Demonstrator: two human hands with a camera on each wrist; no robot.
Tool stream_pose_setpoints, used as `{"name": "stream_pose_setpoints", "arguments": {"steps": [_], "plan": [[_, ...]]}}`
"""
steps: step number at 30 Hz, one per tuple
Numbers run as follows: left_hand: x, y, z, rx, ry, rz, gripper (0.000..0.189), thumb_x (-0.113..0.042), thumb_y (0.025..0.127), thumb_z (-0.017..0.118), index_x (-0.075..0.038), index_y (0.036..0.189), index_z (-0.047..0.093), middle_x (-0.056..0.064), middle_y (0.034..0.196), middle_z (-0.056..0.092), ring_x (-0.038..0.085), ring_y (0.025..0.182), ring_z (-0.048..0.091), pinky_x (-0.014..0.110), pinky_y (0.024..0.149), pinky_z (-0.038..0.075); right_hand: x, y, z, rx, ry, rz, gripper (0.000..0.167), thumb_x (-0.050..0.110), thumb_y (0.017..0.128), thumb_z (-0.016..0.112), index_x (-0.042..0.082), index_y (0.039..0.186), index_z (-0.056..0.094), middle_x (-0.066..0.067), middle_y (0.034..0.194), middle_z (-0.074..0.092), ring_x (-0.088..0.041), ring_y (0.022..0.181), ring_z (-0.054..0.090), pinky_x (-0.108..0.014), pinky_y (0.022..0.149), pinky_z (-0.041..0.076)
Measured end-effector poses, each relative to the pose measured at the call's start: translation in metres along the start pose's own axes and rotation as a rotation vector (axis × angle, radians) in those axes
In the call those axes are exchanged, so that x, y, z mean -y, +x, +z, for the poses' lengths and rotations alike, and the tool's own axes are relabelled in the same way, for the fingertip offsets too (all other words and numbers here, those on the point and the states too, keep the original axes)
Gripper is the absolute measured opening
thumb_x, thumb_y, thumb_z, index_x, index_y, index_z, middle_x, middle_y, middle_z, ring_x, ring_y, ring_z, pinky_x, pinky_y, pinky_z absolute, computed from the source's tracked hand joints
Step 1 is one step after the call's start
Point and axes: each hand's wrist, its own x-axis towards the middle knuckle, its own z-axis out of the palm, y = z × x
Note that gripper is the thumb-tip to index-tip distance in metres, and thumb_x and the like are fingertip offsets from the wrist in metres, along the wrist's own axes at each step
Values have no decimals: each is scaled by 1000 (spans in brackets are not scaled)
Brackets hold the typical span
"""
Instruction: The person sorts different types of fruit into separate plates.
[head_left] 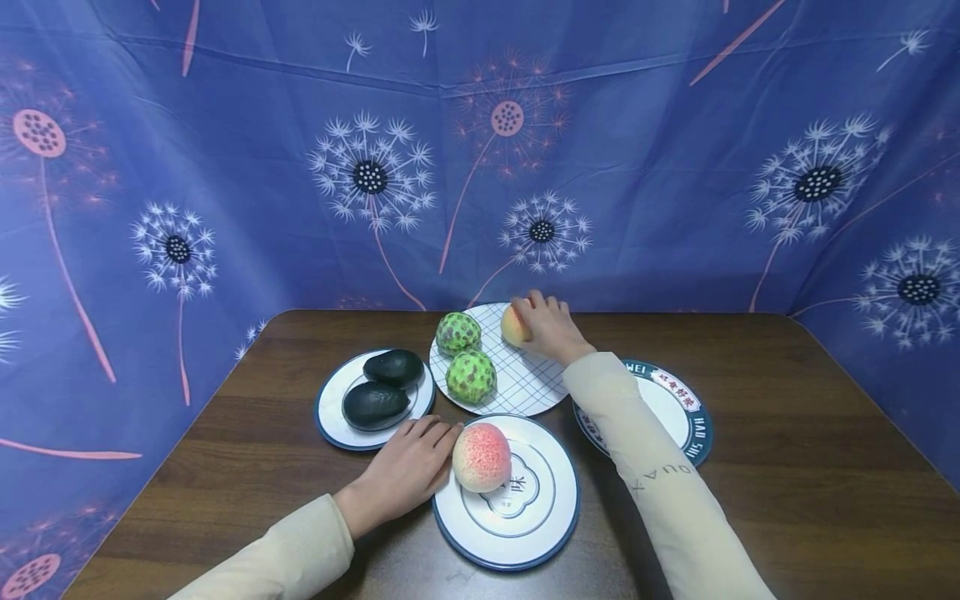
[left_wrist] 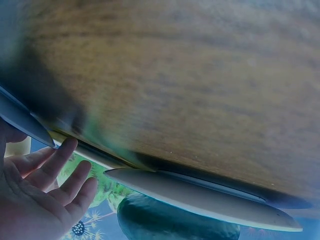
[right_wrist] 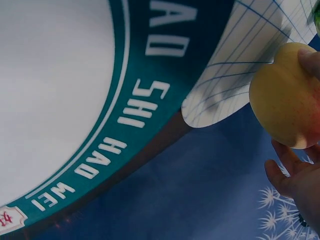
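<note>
My right hand [head_left: 551,327] grips a yellow-and-pink peach [head_left: 514,327] over the right part of a white plate with a blue grid [head_left: 528,392]. In the right wrist view, the thumb and fingers lie on either side of this peach [right_wrist: 282,95]. My left hand [head_left: 408,467] rests at the left rim of the front white plate [head_left: 532,533], its fingers loosely extended beside a pink-and-cream peach [head_left: 482,457] on that plate. Those fingers appear spread in the left wrist view, around nothing. Two bumpy green fruits with dark spots [head_left: 471,377] sit on the grid plate's left side.
Left of the grid plate, a blue-rimmed white plate [head_left: 330,417] bears two dark green avocados [head_left: 377,406]. A plate with a lettered green rim [head_left: 701,425] stands at the right, partly covered by my right sleeve. Behind the wooden table [head_left: 810,467] hangs a blue dandelion-print cloth [head_left: 645,167].
</note>
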Motion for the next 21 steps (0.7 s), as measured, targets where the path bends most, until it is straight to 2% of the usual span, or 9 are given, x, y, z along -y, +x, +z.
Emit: {"name": "stream_pose_setpoints", "arguments": {"steps": [7, 12, 21], "plan": [[-1, 0, -1, 4, 11, -2, 46, -36, 92, 47, -11, 131, 47, 5, 124, 57, 24, 118, 49, 42, 98, 42, 2, -5, -5, 1, -22, -34, 75, 29, 72, 76, 15, 135, 38, -18, 127, 42, -38, 109, 45, -51, 94, 36], [-1, -1, -1, -2, 11, -1, 46, -35, 92, 48, -11, 131, 48, 5, 124, 57, 24, 118, 49, 41, 97, 42, 2, -12, -6, -27, -43, -75, 75, 33, 70, 77, 14, 133, 41, -16, 121, 45, -36, 103, 47, -51, 91, 38], [-3, -1, 5, -18, 21, -5, 46, -35, 91, 49, -11, 131, 48, 5, 124, 57, 24, 118, 49, 41, 98, 42, 2, -28, -7, -71, -11, -104, 70, 32, 69, 78, 15, 128, 45, -17, 121, 45, -36, 100, 46, -51, 89, 37]]}}
